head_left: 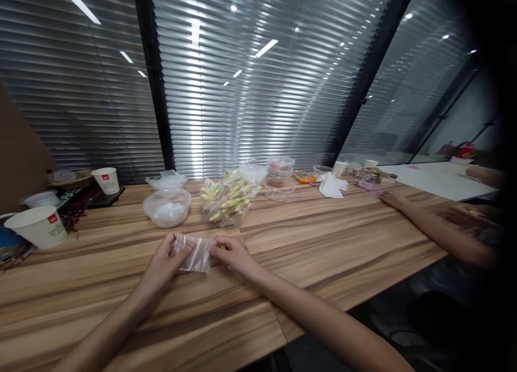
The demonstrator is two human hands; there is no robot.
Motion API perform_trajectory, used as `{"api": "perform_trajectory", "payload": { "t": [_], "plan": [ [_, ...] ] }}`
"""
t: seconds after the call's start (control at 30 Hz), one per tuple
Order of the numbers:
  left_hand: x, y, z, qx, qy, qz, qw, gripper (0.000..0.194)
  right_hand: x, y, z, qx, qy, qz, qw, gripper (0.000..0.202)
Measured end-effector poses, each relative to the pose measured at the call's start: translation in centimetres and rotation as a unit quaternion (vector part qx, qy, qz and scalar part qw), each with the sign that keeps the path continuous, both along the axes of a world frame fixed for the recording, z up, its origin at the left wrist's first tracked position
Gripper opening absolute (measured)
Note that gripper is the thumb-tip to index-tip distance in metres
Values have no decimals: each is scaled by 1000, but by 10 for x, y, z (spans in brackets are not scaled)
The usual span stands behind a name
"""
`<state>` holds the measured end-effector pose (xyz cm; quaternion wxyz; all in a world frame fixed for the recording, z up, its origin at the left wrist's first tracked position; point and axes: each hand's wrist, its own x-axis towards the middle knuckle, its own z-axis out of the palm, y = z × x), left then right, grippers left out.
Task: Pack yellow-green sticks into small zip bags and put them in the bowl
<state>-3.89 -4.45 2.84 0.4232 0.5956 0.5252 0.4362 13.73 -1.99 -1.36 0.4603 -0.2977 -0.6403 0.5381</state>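
Observation:
A small clear plastic bag [198, 256] is held above the wooden table [194, 313]. My left hand [168, 255] pinches its left side, the thumb lying across the plastic. At the bag's right edge, my right hand [230, 252] has its fingers closed, with a bit of something yellow-green [222, 247] showing between them. Beyond my hands lies a clear bag full of yellow-green wrapped pieces [232, 199]. Left of it stands a round clear plastic bowl [167, 208].
Paper cups [37, 226] and a dark phone [105, 197] are at the left. Stacked clear containers [280, 170], white tissue [333, 185] and an orange packet [305, 177] lie toward the window. At the right, another person's arm [436, 232] rests on the table.

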Motion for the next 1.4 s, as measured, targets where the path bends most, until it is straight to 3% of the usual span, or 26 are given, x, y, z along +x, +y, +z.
{"api": "perform_trajectory", "payload": {
  "t": [0.1,0.17,0.23,0.33,0.4,0.53,0.67,0.9,1.27,1.4],
  "plan": [
    [-12,7,-2,42,15,-6,999,45,4,4,-2,-33,9,-13,999,21],
    [-19,9,-1,110,99,-2,989,49,4,2,-1,-43,11,-9,999,22],
    [-22,9,1,201,238,-17,950,53,3,-1,0,-48,4,1,999,24],
    [-21,4,1,291,403,-83,864,68,1,-9,2,-52,-13,22,998,25],
    [-20,1,-1,308,447,-117,832,72,0,-13,3,-51,-20,38,998,24],
    [-19,-2,-4,322,489,-138,799,65,0,-18,6,-46,-19,57,997,24],
    [-20,-3,-3,343,504,-136,781,63,0,-16,2,-71,13,74,995,26],
    [-25,-2,-5,382,510,-101,764,55,-1,-11,-6,-178,172,110,963,35],
    [-22,-6,-6,389,546,-104,735,48,0,-11,-5,-144,213,54,965,52],
    [-19,-10,-5,369,536,-103,752,50,-5,-12,-7,-132,226,10,965,46]
  ]
}}
